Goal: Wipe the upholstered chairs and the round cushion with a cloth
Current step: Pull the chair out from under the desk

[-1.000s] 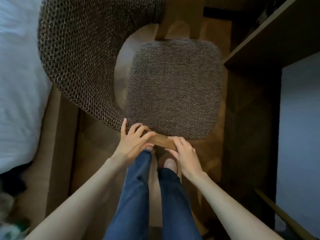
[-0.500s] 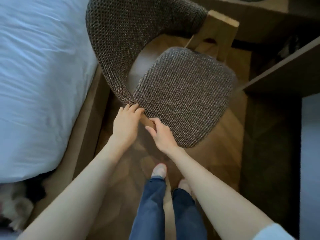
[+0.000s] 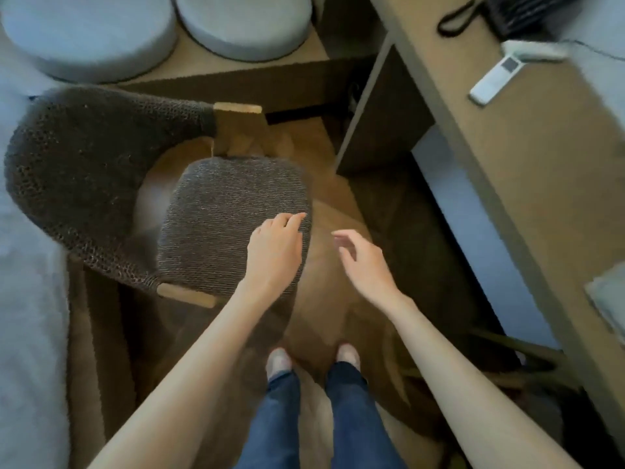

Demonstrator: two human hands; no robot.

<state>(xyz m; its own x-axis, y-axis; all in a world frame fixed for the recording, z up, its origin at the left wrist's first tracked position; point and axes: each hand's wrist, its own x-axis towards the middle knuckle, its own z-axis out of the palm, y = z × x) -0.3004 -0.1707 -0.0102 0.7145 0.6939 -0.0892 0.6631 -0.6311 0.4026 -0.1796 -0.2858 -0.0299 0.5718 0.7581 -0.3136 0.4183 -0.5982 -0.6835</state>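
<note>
The left hand (image 3: pixel 275 252) lies palm down over the right edge of the chair's seat, fingers loosely bent and holding nothing, with the fingertips (image 3: pixel 297 216) at the weave. Whether they press on it cannot be told. The right hand (image 3: pixel 363 262) hangs just beside it over the brown wooden floor (image 3: pixel 338 299), slack and empty, with the fingers spread a little.

The seat is a squarish, round-cornered pad of fine brown ribbed fabric (image 3: pixel 230 214). A curved backrest in a coarser, darker open mesh (image 3: pixel 77 170) wraps round its left and far sides. The backrest ends on a pale wooden post (image 3: pixel 236 130) at the far side and a short wooden stub (image 3: pixel 186 294) at the near side.

Beyond the chair, two round, thick pale blue-grey cushions (image 3: pixel 84 35) (image 3: pixel 243 25) lie side by side on a light wooden ledge. A white bed cover (image 3: pixel 27 299) fills the left edge. On the right runs a tan wooden desk (image 3: pixel 541 164) bearing a slim white remote (image 3: pixel 495 77) and a looped black cable (image 3: pixel 456 18). Below, blue denim legs (image 3: pixel 277 418) end in two feet on the floor.
</note>
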